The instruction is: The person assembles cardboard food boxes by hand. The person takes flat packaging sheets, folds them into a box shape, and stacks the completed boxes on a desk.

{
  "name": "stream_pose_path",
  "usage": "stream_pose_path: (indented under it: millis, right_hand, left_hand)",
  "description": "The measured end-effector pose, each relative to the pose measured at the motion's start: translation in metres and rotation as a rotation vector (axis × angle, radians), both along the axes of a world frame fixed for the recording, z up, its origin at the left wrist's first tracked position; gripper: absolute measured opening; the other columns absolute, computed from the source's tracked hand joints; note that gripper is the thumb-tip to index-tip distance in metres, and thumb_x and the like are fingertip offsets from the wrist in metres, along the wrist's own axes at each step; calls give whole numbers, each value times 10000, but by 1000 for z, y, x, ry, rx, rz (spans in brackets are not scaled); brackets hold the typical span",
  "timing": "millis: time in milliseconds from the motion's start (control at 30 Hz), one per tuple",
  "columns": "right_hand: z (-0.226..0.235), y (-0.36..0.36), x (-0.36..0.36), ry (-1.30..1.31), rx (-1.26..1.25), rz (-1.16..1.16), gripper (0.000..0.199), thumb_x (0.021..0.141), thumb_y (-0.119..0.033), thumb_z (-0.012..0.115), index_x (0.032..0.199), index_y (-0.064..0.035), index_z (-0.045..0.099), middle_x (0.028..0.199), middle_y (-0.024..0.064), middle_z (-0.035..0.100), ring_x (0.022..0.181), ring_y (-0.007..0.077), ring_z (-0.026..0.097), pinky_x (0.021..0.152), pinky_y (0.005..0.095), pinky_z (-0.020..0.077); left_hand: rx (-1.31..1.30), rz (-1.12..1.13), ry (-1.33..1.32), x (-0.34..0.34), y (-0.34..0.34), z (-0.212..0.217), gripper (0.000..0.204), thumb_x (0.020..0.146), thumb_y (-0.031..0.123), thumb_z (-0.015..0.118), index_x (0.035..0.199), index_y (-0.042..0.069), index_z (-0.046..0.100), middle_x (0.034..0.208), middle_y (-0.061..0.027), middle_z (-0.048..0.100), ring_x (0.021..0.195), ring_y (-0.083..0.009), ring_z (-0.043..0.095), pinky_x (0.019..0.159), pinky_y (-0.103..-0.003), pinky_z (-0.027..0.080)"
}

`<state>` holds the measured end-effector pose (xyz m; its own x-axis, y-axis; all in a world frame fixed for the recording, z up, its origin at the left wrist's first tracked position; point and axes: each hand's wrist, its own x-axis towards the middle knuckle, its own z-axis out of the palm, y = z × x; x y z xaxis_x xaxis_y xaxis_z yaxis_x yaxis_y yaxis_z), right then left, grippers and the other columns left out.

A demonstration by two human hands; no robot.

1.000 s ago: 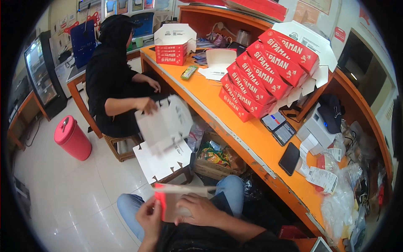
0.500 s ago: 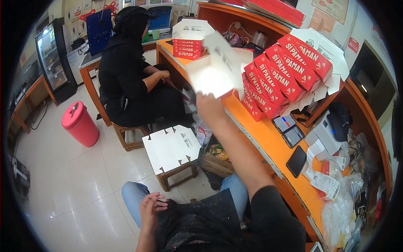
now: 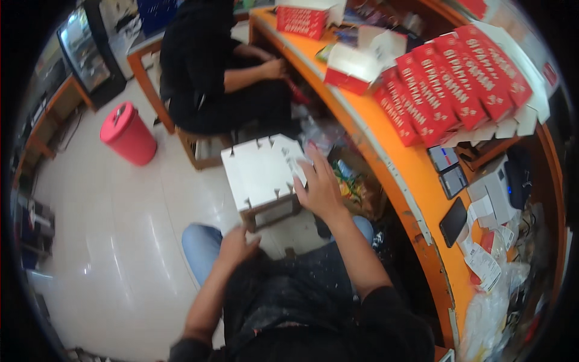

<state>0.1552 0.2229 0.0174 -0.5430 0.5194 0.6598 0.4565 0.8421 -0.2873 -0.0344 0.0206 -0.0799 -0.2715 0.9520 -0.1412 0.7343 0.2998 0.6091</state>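
Note:
A flat white cardboard sheet [image 3: 262,166] with dark notches along two edges lies on a low stool [image 3: 274,214] before my knees. My right hand [image 3: 322,184] is over the sheet's right edge, its fingers spread and holding nothing. Close to the stool's near left corner is my left hand [image 3: 238,246], thumb apart, the other fingers blurred and partly hidden; whether it holds anything cannot be made out. On the orange counter [image 3: 386,142] an open red and white box [image 3: 353,69] stands beside a stack of folded red boxes [image 3: 452,84].
A person in black [image 3: 199,72] sits at the far left of the stool. A pink lidded bin [image 3: 128,134] stands on the tiled floor. More red boxes [image 3: 301,23] are at the counter's far end. Phones [image 3: 453,221], a white printer [image 3: 491,187] and plastic bags [image 3: 482,317] lie along the counter.
My right hand has let go of the open box, now on the counter, and come back to the cardboard sheet. My left hand has moved up toward the stool. The view has shifted.

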Motion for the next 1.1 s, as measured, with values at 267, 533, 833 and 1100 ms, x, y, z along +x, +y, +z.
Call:
stream_pose_path:
  millis: [267,533,833,1100]
  right_hand:
    - [-42,-151,171,-144,-448,-216,310,812,-55,710,1107,-9,629,1275,205,564,1155,397,575,979,442,478]
    - [-28,-184,276,-222,-453,-593,273,847,-26,647,1115,17,613,1258,218,547,1148,410,561,967,443,478]
    - [-28,-165,256,-186,-443,-544,267,859,-31,645,1119,22,615,1265,216,537,1101,393,587,963,435,477]
    - [-37,-186,234,-182,-524,-518,290,840,-42,672,1123,-4,622,1261,207,552,1163,393,558,977,446,473]
  left_hand:
    - [-93,-299,629,-41,165,-161,716,811,349,769,1414,118,459,1421,-237,438,1220,-426,534,1000,-554,470]
    - [-294,-493,402,-72,203,-176,406,843,297,723,1212,137,670,1230,-222,644,1048,-372,665,932,-433,539]
    - [-176,-414,403,-95,197,-190,252,904,276,606,1019,75,707,904,-203,714,847,-396,684,796,-486,544]
    - [332,308,355,-48,173,-33,272,938,277,538,879,17,595,781,-226,684,706,-405,681,639,-505,540]
